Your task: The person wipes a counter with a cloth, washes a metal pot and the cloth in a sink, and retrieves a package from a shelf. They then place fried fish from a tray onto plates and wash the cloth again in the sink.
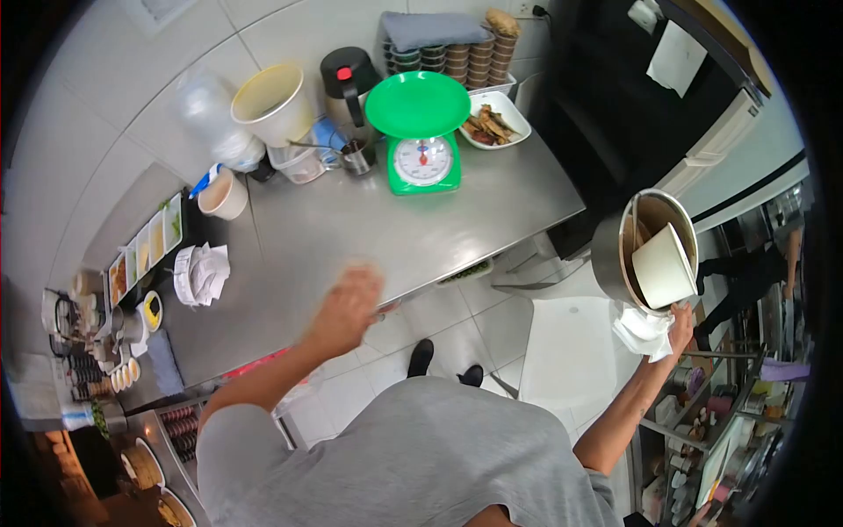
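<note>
One metal pot (612, 261) is off to the right of the green scale (424, 163), well apart from it and tilted, its mouth in view. Inside lean one white tub (660, 270) and one utensil handle (635, 211). The right hand (679, 332), arm reaching outward, has its fingers curled at the pot's near rim, gripping it with one white cloth (644, 331) bunched there. One white seat (566, 351) lies to the near right of the scale; whether the pot rests on it cannot be told.

The left hand (347, 307), forearm angled forward, is over the counter's near edge, to the near left of the scale. It is blurred, so how far open it is cannot be told; nothing shows in its hold.

Just right of the scale is one white dish (518, 119) of brown pieces; just left, one metal cup (356, 160); behind and left, one thermos (338, 104); farther left, one yellowish bucket (272, 110).
</note>
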Demonstrator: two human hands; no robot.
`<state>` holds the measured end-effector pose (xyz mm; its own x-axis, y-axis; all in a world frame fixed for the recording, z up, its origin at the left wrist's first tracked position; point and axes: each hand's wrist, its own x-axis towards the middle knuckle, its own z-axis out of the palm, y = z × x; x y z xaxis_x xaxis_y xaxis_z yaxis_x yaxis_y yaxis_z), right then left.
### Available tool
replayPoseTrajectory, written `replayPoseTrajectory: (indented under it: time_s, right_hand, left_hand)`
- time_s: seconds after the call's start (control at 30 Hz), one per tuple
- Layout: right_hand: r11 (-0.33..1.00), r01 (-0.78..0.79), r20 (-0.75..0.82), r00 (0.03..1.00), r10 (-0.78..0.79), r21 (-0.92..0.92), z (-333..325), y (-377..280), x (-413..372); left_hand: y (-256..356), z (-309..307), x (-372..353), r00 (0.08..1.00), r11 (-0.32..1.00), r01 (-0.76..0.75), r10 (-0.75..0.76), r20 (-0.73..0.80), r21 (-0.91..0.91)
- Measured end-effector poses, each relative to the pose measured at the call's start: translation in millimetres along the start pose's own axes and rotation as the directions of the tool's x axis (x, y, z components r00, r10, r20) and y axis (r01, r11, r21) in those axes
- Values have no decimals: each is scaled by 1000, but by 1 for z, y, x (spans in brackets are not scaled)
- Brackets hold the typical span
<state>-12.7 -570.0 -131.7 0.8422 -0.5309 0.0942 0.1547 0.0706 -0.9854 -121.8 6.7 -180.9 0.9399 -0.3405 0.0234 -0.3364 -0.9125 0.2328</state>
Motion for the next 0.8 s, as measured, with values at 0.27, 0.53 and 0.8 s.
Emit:
replayPoseTrajectory:
  time_s: [0.27,0.53,0.8]
  right_hand:
    - [992,122,-216,970,-112,34,-46,-37,-16]
    - [997,79,-256,964,-77,-5,-106,-42,-27]
    - [991,114,-114,986,-121,-69,-117,-56,-12]
  left_hand:
    - [102,55,239,897,923,-362,383,-220,130]
    - [139,77,402,948,969,-238,218,-234,-61]
    - [71,67,250,933,995,17,-50,-355,-96]
